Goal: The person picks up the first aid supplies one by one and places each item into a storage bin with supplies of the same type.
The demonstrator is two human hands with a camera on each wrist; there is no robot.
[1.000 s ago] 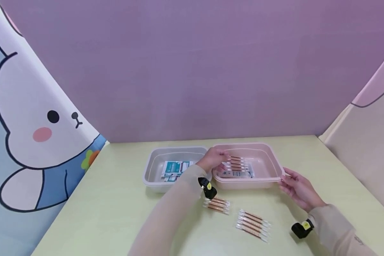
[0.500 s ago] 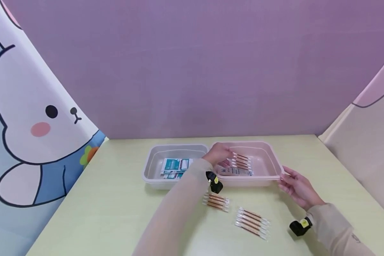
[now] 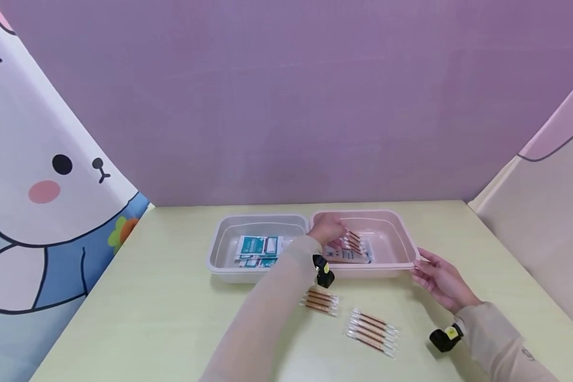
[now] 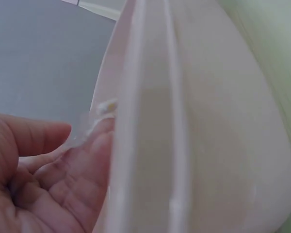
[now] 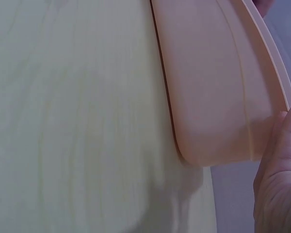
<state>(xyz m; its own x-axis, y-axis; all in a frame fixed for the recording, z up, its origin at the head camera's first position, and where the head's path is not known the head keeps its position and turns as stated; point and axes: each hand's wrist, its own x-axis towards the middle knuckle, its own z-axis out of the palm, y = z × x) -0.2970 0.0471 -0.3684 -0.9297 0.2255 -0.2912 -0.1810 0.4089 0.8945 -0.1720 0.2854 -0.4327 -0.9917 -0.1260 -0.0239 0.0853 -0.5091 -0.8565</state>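
My left hand (image 3: pixel 327 229) reaches over the left side of the pink plastic basin (image 3: pixel 379 266) and pinches one end of a clear packet of brown-stick cotton swabs (image 3: pixel 355 243). The packet slants down inside the basin, above a clear packet with blue print (image 3: pixel 347 256). In the left wrist view, the basin's wall (image 4: pixel 223 126) hides part of the fingers, and a white swab tip (image 4: pixel 106 106) shows beside them. At the basin's front right corner, my right hand (image 3: pixel 444 282) grips the rim, thumb on the outside in the right wrist view.
A grey basin (image 3: pixel 226 272) stands against the pink one's left side, holding several teal-and-white sachets (image 3: pixel 260 246). Nearer on the pale yellow table lie two swab packets, a left one (image 3: pixel 320 302) and a right one (image 3: pixel 373 333). A purple panel (image 3: pixel 286 106) rises behind.
The swab packet in my left hand has tipped, its free end now lower in the pink basin. My right hand keeps its grip on the rim. The head view has shifted slightly.
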